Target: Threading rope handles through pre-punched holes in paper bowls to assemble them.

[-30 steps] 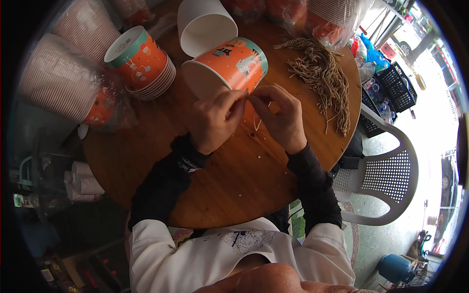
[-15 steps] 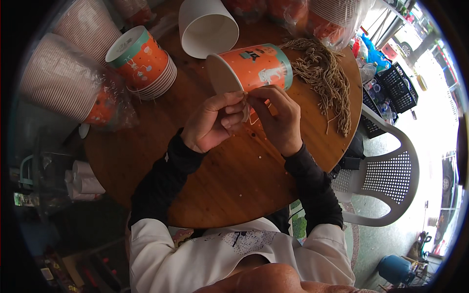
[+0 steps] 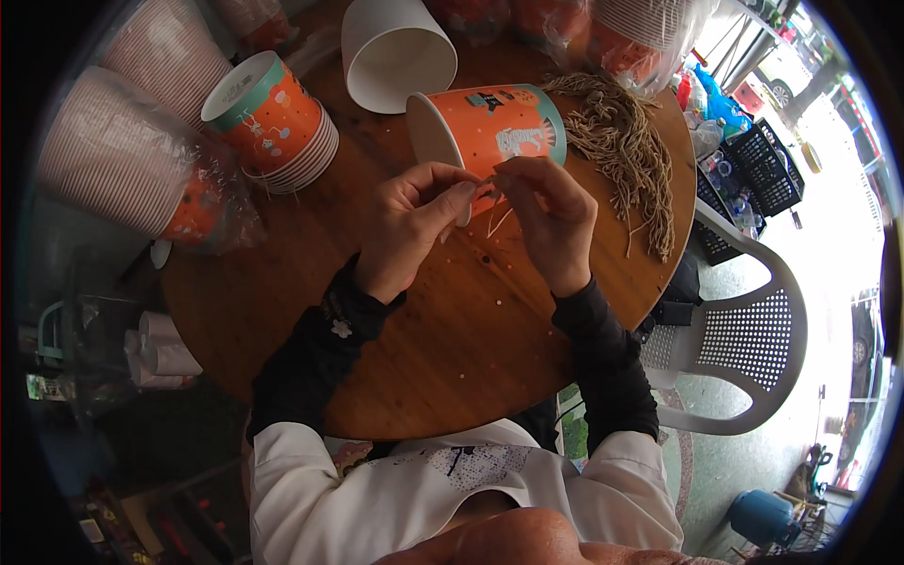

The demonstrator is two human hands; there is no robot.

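Observation:
An orange paper cup (image 3: 490, 127) with a teal band lies on its side over the round wooden table (image 3: 452, 358), its open mouth facing left. My left hand (image 3: 410, 221) pinches the cup's rim near its lower edge. My right hand (image 3: 551, 221) is close beside it, fingertips pinched on a thin pale string (image 3: 497, 221) that hangs down at the cup's rim. Both hands meet just below the cup.
A heap of tan strings (image 3: 626, 155) lies at the table's right. A white cup (image 3: 391, 52) lies on its side at the back. A stack of orange cups (image 3: 273, 122) and bagged cup stacks (image 3: 113, 160) stand left. A white plastic chair (image 3: 744, 348) is at right.
The cup has turned and shifted right, from mouth toward me to lying with its side up. Both hands have moved slightly right and now work at its rim.

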